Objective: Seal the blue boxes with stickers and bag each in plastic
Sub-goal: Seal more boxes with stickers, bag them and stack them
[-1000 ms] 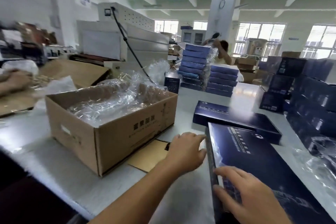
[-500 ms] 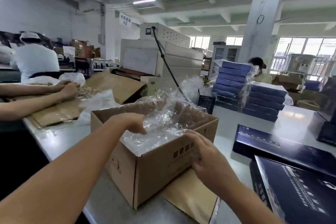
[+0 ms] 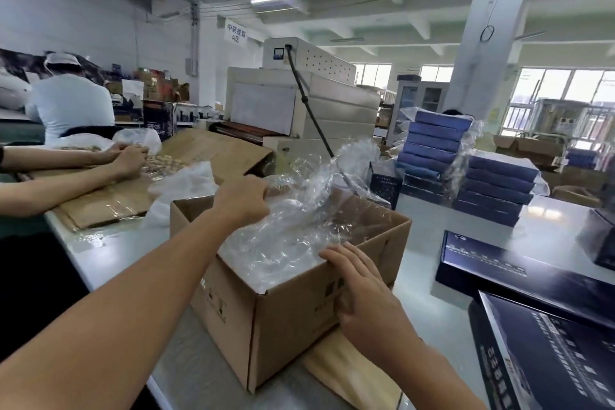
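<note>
Plastic bag (image 3: 311, 200) upright in carton (image 3: 293, 326), left hand (image 3: 241, 201) gripping, blue box (image 3: 519, 271) crosswise

The hands have been taken off the dark blue box (image 3: 549, 359) at the lower right of the frame and brought to the cardboard carton (image 3: 293, 326) at the centre. The clear plastic (image 3: 299, 210) is now gripped by the left hand (image 3: 244, 200) and has been lifted above the carton's rim. The right hand (image 3: 362, 296) has been laid on the near rim, fingers straightened.
</note>
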